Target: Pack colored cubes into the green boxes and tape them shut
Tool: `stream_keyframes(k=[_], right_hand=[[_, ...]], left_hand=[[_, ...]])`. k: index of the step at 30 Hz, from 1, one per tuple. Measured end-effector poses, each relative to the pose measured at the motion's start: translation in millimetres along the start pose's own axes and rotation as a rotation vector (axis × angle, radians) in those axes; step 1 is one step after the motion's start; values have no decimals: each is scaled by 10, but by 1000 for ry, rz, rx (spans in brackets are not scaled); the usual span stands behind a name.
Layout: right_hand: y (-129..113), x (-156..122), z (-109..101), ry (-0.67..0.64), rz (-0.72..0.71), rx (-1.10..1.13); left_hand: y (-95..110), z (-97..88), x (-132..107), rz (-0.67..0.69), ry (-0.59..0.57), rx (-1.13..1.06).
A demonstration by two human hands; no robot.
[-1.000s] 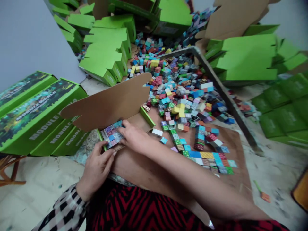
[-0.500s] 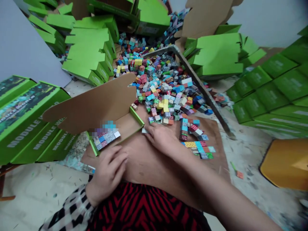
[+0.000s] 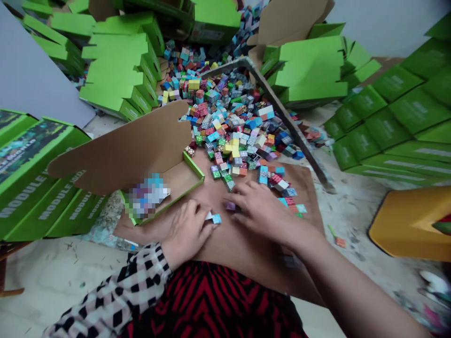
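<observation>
Head view: at centre, the left hand [image 3: 188, 230] bends over a white block [image 3: 209, 216] beside a blue block [image 3: 216, 218]; I cannot tell whether it grips. Right of centre, the right hand [image 3: 260, 209] curves narrowly around a purple block [image 3: 230, 206], its hold unclear. The open box [image 3: 185, 180] lies left of centre, blocks [image 3: 148, 195] inside; the pile [image 3: 225, 108] fills the upper middle.

Smooth, matt cardboard box lid [image 3: 141, 145]; wrinkled cloth sleeve [image 3: 120, 286].

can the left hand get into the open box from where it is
Probably yes: the left hand is close by the open box, whose raised lid stands along the far side, and nothing seems to block the way between.
</observation>
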State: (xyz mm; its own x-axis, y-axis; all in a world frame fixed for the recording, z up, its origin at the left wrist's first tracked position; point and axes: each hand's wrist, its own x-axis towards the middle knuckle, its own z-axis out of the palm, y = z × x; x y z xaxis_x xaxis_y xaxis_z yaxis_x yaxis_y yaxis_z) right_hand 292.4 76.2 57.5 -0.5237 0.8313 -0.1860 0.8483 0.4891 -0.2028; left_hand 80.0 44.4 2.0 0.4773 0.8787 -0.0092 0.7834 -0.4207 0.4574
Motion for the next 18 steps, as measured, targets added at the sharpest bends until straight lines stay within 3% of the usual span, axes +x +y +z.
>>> stream_keyframes(k=[4,10,14,18], right_hand=[[-102,21,89,-37,-16,-83],[-142,-4,267,-16,-92,-2],[-223,-36,216,-22,-167,215],[-333,224,62,59,-168,372]], left_hand=[[32,5,37,8,-26,-15],[-45,-35,-41,27,-3,-47],[-99,-123,-149,30,-23,-46],[-157,-120,-246,19,-17,-71]])
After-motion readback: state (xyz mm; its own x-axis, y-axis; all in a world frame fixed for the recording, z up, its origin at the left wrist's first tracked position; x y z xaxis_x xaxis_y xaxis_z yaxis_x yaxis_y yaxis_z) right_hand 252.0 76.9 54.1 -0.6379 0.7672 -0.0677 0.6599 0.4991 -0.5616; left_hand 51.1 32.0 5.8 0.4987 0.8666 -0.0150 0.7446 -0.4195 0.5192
